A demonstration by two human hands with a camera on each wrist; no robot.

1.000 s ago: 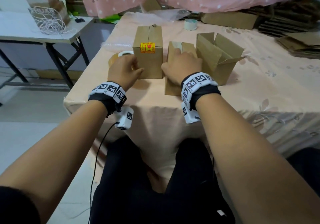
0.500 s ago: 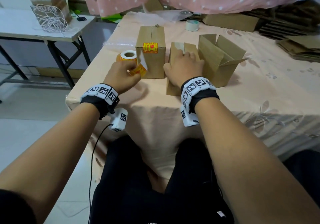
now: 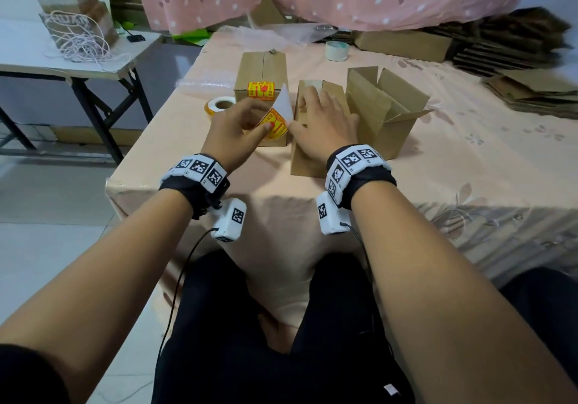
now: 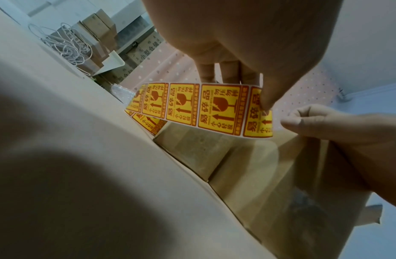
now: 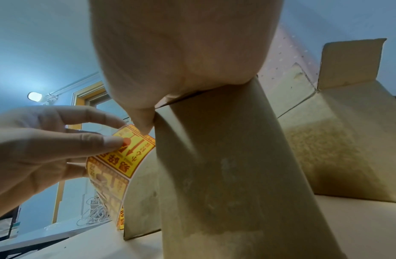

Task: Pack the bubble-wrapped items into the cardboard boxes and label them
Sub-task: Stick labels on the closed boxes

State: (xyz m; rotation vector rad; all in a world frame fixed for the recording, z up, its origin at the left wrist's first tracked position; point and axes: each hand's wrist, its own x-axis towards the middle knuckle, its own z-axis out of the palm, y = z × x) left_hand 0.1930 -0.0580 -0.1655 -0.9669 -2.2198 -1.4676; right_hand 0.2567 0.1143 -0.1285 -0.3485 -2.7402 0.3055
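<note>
My left hand (image 3: pixel 237 131) pinches the end of a strip of yellow-and-red fragile labels (image 3: pixel 276 119) between thumb and fingers, holding it up just left of the middle box. The label strip (image 4: pixel 217 110) trails back to its roll (image 3: pixel 220 105) on the table. My right hand (image 3: pixel 325 122) lies flat on top of the closed middle cardboard box (image 3: pixel 305 163), its thumb close to the strip's free end. Left of that, a closed box (image 3: pixel 261 66) carries a stuck label (image 3: pixel 261 90). On the right stands an open box (image 3: pixel 384 113) with its flaps up; its inside is hidden.
A clear tape roll (image 3: pixel 336 50) and bubble wrap (image 3: pixel 203 83) lie farther back on the pink tablecloth. Flat cardboard stacks (image 3: pixel 531 91) fill the right side. A white side table (image 3: pixel 62 66) with a cord bundle stands to the left.
My left hand took the label strip's end at the roll and drew it up and right toward the middle box. The right hand stayed flat on that box.
</note>
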